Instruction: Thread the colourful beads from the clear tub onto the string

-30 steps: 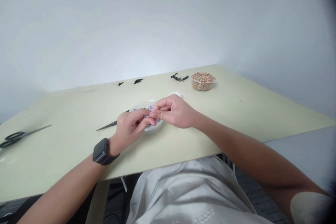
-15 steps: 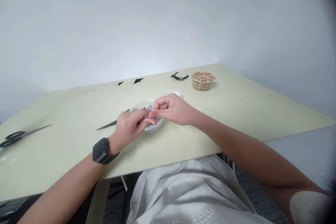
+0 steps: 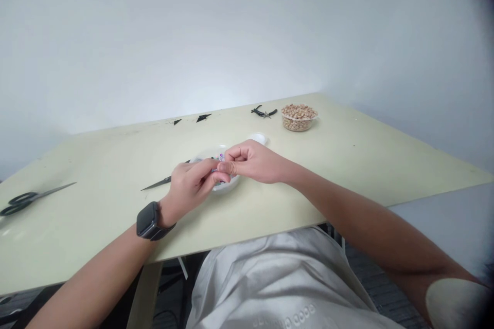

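Above a white bowl (image 3: 223, 190) of small coloured beads (image 3: 221, 156), my two hands meet at the fingertips. My left hand (image 3: 196, 179), with a black watch on its wrist, is closed in a pinch at the thumb and forefinger. My right hand (image 3: 254, 162) pinches too, its thumb against the left fingertips. Whatever lies between the fingers is too small or hidden to name. A pair of scissors (image 3: 157, 184) lies partly behind my left hand, its blade pointing left. Just behind my right hand sits a small white round dish or lid (image 3: 259, 138).
Black-handled scissors (image 3: 27, 200) lie at the table's left. Toward the back are black pliers (image 3: 264, 112), a clear tub heaped with pale brown nuts or beans (image 3: 299, 115), and two dark pointed scraps (image 3: 203, 118). A wall stands behind the pale table (image 3: 347, 180).
My right hand has shifted very slightly left and down, uncovering more of the white round dish. My left hand stays in nearly the same place.
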A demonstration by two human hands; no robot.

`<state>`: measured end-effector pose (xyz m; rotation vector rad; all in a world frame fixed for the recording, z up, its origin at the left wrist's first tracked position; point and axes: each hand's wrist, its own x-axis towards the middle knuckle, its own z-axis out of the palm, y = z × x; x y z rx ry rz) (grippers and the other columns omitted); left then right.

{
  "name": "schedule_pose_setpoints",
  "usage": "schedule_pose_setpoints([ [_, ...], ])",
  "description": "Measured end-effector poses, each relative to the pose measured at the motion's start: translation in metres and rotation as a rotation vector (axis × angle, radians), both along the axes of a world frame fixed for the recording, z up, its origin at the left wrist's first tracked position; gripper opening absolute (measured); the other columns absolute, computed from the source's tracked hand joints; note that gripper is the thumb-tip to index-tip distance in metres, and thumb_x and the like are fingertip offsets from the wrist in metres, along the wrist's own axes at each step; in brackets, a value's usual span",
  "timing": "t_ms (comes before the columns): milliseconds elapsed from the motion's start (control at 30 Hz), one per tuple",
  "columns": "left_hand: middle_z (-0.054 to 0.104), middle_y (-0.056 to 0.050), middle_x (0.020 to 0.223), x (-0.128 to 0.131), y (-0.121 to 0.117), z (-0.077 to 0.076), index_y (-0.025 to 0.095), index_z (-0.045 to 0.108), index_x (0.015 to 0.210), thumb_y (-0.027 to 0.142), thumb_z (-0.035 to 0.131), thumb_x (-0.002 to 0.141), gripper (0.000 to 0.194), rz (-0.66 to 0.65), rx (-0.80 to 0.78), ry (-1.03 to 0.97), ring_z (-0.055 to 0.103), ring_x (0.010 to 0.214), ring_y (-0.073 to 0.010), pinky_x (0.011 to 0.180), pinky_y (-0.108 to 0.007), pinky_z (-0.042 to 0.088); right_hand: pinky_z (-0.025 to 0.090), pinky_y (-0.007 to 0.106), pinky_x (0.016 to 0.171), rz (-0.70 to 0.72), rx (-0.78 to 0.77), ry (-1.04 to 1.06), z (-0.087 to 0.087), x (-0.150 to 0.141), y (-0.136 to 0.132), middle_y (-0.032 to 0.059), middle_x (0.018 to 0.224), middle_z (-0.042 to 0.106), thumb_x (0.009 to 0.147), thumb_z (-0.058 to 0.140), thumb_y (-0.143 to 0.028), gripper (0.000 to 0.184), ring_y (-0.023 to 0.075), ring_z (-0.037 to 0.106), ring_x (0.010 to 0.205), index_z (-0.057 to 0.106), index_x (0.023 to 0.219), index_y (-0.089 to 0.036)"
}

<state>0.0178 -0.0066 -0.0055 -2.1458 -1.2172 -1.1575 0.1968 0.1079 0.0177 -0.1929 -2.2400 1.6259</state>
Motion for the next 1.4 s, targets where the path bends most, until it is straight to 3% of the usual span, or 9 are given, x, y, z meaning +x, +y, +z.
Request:
schedule_pose_setpoints([
  [533, 0.054, 0.006, 0.048, 0.003, 0.000, 0.003, 0.020, 0.068, 0.072, 0.042, 0.062, 0.102, 0.038, 0.030, 0.007, -0.011, 0.042, 0.042, -0.0058, 0.047, -0.019, 0.032, 0.022, 0.025, 0.054, 0.066, 0.040, -0.048, 0.009, 0.006, -0.005, -0.0037, 0.066, 0.040, 0.095, 0.059, -0.066, 0.055, 0.0067, 0.030, 0.059, 0.059, 0.077, -0.014],
  [800, 0.059, 0.006, 0.051, 0.003, 0.000, 0.003, 0.020, 0.068, 0.076, 0.036, 0.063, 0.102, 0.032, 0.014, 0.007, -0.016, 0.045, 0.042, -0.0045, 0.047, -0.018, 0.033, 0.027, 0.024, 0.055, 0.100, 0.018, 0.014, 0.010, 0.007, -0.005, -0.0028, 0.067, 0.045, 0.097, 0.061, -0.056, 0.047, 0.0070, 0.036, 0.060, 0.059, 0.076, -0.014],
  [1100, 0.055, 0.006, 0.048, 0.003, 0.002, 0.001, 0.019, 0.070, 0.080, 0.043, 0.063, 0.101, 0.032, 0.041, 0.041, -0.023, 0.042, 0.041, -0.0044, 0.046, -0.019, 0.031, 0.027, 0.024, 0.055, 0.116, -0.021, -0.007, 0.011, 0.009, -0.003, -0.0033, 0.071, 0.047, 0.093, 0.059, -0.027, 0.021, 0.0067, 0.035, 0.060, 0.057, 0.077, -0.015],
  [1400, 0.054, 0.007, 0.048, 0.002, 0.002, 0.001, 0.019, 0.069, 0.078, 0.046, 0.060, 0.102, 0.037, 0.046, 0.031, -0.023, 0.041, 0.041, -0.0047, 0.046, -0.020, 0.030, 0.028, 0.024, 0.057, 0.139, -0.024, 0.013, 0.012, 0.009, -0.003, -0.0023, 0.071, 0.050, 0.094, 0.062, -0.033, 0.027, 0.0067, 0.037, 0.061, 0.060, 0.076, -0.014],
])
